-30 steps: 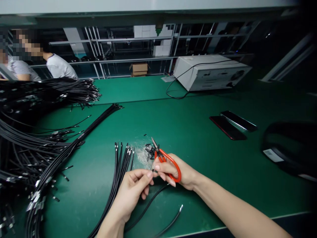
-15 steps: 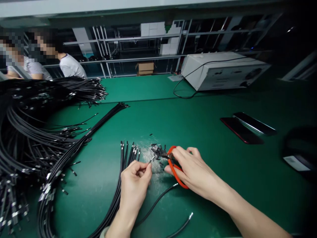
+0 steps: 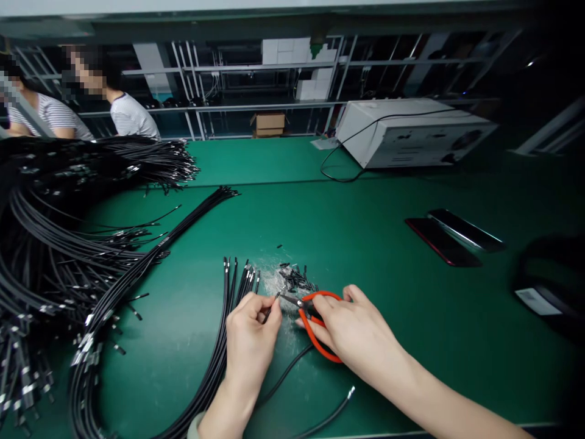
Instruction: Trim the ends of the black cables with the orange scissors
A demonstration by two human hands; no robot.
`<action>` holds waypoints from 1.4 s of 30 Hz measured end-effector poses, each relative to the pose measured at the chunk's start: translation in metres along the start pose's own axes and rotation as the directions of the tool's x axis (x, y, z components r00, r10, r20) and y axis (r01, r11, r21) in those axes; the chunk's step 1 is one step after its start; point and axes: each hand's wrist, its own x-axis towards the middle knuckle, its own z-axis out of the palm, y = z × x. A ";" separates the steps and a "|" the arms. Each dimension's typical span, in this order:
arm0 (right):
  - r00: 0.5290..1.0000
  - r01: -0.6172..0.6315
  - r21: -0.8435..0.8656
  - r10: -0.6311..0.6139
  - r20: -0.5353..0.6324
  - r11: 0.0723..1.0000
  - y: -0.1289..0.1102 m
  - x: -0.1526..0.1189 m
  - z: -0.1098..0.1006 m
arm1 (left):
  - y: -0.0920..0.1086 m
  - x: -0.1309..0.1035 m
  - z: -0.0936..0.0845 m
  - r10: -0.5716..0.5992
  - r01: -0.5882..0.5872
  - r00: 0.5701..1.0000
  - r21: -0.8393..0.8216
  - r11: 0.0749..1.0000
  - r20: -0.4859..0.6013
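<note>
Between thumb and forefinger, my left hand (image 3: 250, 341) pinches a black cable close to its end (image 3: 277, 295). My right hand (image 3: 354, 326) grips red-handled cutters (image 3: 320, 349), whose tips reach the cable end just above my left fingers. Whether the blades are closed on it is too small to tell. Short black offcuts (image 3: 297, 278) and fine pale strands lie on the green table right behind the cutters. Several black cables (image 3: 217, 360) with silvery bands near their ends run up beside my left hand. Another loose cable end (image 3: 350, 393) lies below my right hand.
A large heap of black cables (image 3: 46, 244) fills the left side. Two phones (image 3: 445, 242) lie at right, near a dark object with a white label (image 3: 538, 301). A white metal box (image 3: 411, 137) stands at the back. Two people sit at far left.
My right hand has moved slightly left and toward me, bringing the cutter tips from the offcuts to the cable end in my left hand.
</note>
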 end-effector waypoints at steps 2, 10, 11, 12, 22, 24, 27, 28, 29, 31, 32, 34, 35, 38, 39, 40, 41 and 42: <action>1.000 0.004 -0.044 -0.004 -0.001 0.999 -0.001 0.000 -0.001 | 0.002 -0.001 -0.001 0.031 -0.031 1.000 0.036 0.999 0.002; 1.000 0.027 -0.161 -0.026 0.009 0.987 -0.006 0.002 -0.009 | 0.002 -0.002 -0.003 0.065 -0.065 0.998 0.077 0.995 0.000; 0.999 0.037 -0.169 -0.034 0.019 0.985 -0.007 0.003 -0.009 | 0.002 -0.002 -0.003 0.069 -0.069 0.998 0.074 0.995 -0.001; 0.999 0.047 -0.173 -0.043 0.027 0.984 -0.006 0.003 -0.009 | 0.001 -0.002 -0.002 0.076 -0.075 0.997 0.068 0.995 -0.004; 0.989 -0.076 0.226 0.046 0.137 0.971 0.017 0.018 -0.007 | -0.008 0.000 0.002 -0.020 0.025 0.997 -0.061 0.998 0.070; 0.963 -0.258 0.523 0.174 0.205 0.813 0.016 0.025 -0.005 | -0.009 0.001 0.003 -0.123 0.136 0.989 -0.172 0.976 0.084; 0.902 -0.432 0.854 0.162 0.401 0.289 0.004 0.032 0.002 | -0.009 0.001 0.006 -0.263 0.288 0.957 -0.302 0.909 0.121; 0.894 -0.445 0.885 0.132 0.429 0.136 -0.001 0.033 0.005 | -0.008 0.001 0.006 -0.285 0.316 0.948 -0.327 0.891 0.138; 0.892 -0.441 0.897 0.121 0.435 0.025 -0.007 0.034 0.008 | -0.008 0.001 0.006 -0.295 0.331 0.943 -0.346 0.878 0.154; 0.903 -0.396 0.913 0.139 0.406 -0.096 -0.015 0.033 0.012 | -0.006 0.001 0.005 -0.290 0.332 0.943 -0.369 0.868 0.164; 0.910 -0.369 0.920 0.152 0.386 -0.127 -0.018 0.032 0.013 | -0.005 0.000 0.005 -0.283 0.320 0.947 -0.376 0.869 0.153; 0.922 -0.329 0.931 0.160 0.354 -0.161 -0.020 0.030 0.013 | -0.004 0.000 0.003 -0.258 0.288 0.958 -0.384 0.877 0.128; 0.926 -0.316 0.934 0.161 0.342 -0.168 -0.020 0.030 0.013 | -0.004 0.001 0.003 -0.248 0.276 0.961 -0.389 0.879 0.123; 0.936 -0.292 0.939 0.147 0.320 -0.184 -0.018 0.028 0.015 | -0.003 0.000 0.002 -0.242 0.294 0.955 -0.428 0.855 0.173; 0.939 -0.287 0.939 0.139 0.315 -0.190 -0.017 0.027 0.015 | -0.003 0.000 0.002 -0.244 0.305 0.951 -0.445 0.842 0.190; 0.941 -0.284 0.939 0.131 0.312 -0.196 -0.017 0.027 0.016 | -0.003 0.000 0.002 -0.245 0.312 0.949 -0.461 0.831 0.199; 0.942 -0.284 0.937 0.125 0.312 -0.202 -0.017 0.027 0.017 | -0.002 -0.001 0.002 -0.244 0.314 0.948 -0.474 0.822 0.203; 0.941 -0.287 0.936 0.124 0.315 -0.206 -0.017 0.027 0.018 | -0.002 -0.001 0.001 -0.244 0.314 0.948 -0.484 0.817 0.204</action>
